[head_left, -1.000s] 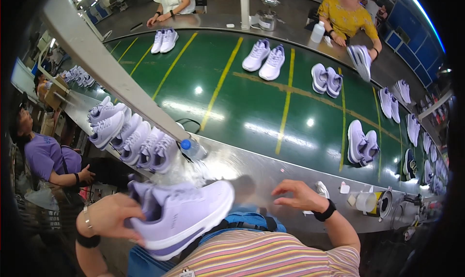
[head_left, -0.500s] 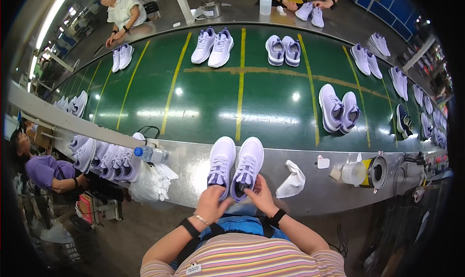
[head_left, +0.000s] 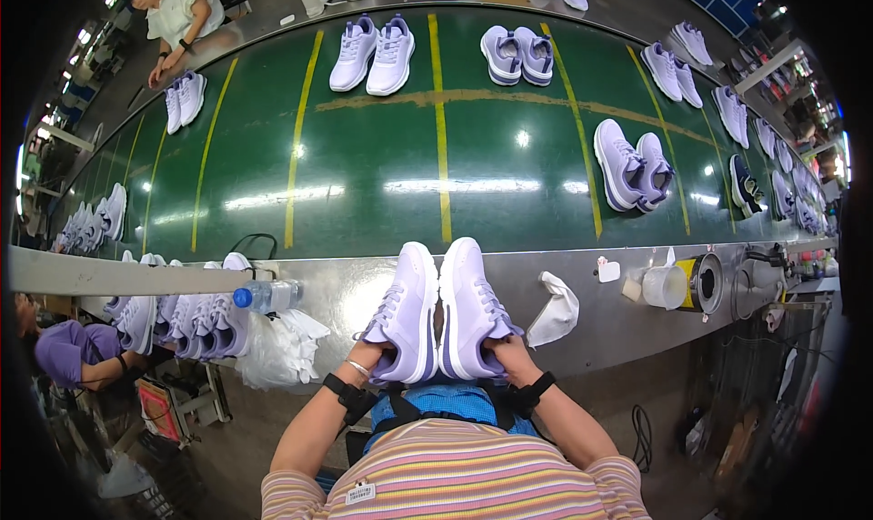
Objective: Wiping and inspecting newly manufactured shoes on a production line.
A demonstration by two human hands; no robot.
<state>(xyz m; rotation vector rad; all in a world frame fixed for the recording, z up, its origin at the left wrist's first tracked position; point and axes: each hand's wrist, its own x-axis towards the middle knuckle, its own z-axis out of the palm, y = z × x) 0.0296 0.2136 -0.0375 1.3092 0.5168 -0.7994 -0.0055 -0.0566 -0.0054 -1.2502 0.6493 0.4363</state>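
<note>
Two lilac sneakers stand side by side at the bench edge in front of me, toes pointing away and soles turned toward each other. My left hand [head_left: 358, 360] grips the left sneaker [head_left: 412, 304] at its heel opening, fingers partly hidden inside. At the collar of the right sneaker [head_left: 466, 309] my right hand [head_left: 515, 358] holds on the same way, its fingertips tucked out of sight. A crumpled white cloth [head_left: 555, 310] lies on the bench to the right of the pair.
Beyond the metal bench [head_left: 364, 288] runs a green conveyor belt [head_left: 364, 161] with yellow lines and several sneaker pairs. A blue-capped bottle [head_left: 273, 295], a plastic bag [head_left: 284, 349] and more sneakers [head_left: 193, 325] are at left. A tin [head_left: 707, 284] and clear cup [head_left: 665, 286] stand right. Co-workers sit nearby.
Both sneakers have been tipped onto their sides, sole to sole, and drawn slightly apart at the laces. My hands moved outward to their heels. The view has shifted, so the belt appears higher.
</note>
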